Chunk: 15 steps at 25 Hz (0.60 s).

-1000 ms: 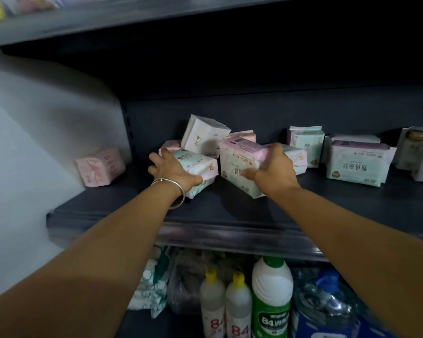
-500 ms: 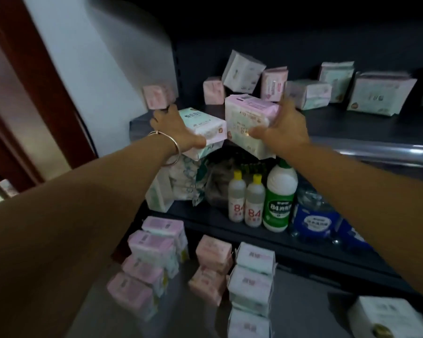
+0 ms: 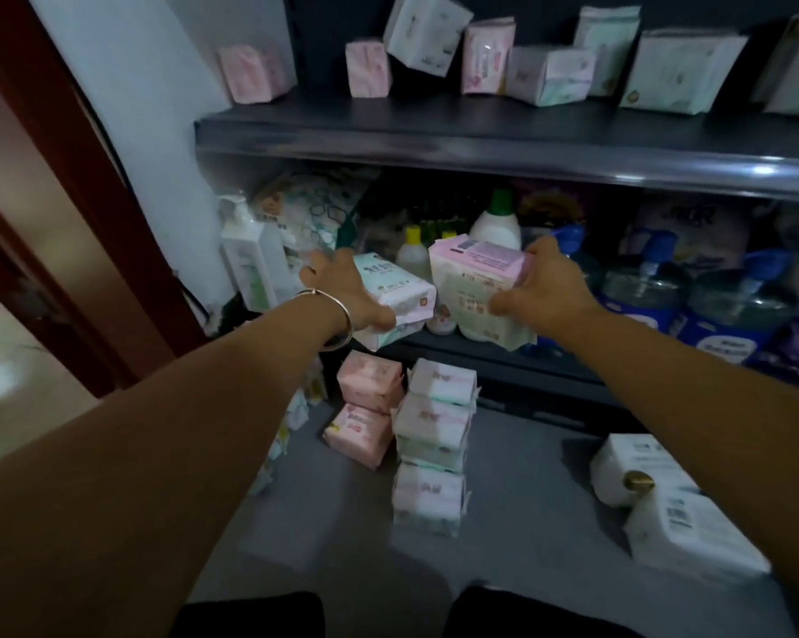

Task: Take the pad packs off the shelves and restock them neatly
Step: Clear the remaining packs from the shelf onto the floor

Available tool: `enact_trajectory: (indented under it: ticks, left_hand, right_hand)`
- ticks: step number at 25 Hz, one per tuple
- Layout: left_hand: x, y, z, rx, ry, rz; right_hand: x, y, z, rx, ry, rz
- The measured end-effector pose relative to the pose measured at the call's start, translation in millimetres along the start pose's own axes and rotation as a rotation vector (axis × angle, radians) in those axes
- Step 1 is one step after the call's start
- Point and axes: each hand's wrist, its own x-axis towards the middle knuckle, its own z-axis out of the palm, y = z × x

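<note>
Both hands are loaded: a mint-and-white soft plastic pad pack (image 3: 395,299) is gripped by the left hand (image 3: 342,287), and a bigger pink-topped white pad pack (image 3: 475,287) is pinched between thumb and fingers of the right hand (image 3: 549,287). A thin metal bangle (image 3: 330,320) is worn on the left wrist.

Compared with a second ago, both packs have been lifted clear of the dark grey upper shelf (image 3: 480,145) and brought down in front of the lower shelf of white bleach bottles (image 3: 494,223) and blue-capped clear jugs (image 3: 646,287). So the removal half of the job is moving along, and these two look headed for the pink and mint packs stacked on the grey floor (image 3: 434,435).

Several packs are left up top (image 3: 425,34), tilted and scattered. Labels can't be read through the motion blur, the left-hand load might be two packs stacked, and the white packs at lower right (image 3: 687,522) are partly hidden by the right forearm.
</note>
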Motion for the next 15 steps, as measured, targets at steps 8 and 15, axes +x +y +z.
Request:
enact_trajectory:
  ticks: [8, 15]
  left_hand:
    - [-2.8, 44.6, 89.8, 0.148, -0.192, 0.155]
    - [-10.0, 88.4, 147.6, 0.151, -0.383, 0.286]
  right_hand:
    - [-12.9, 123.6, 1.3, -0.103, -0.091, 0.176]
    - [-4.2, 200.2, 0.3, -0.223, -0.085, 0.287]
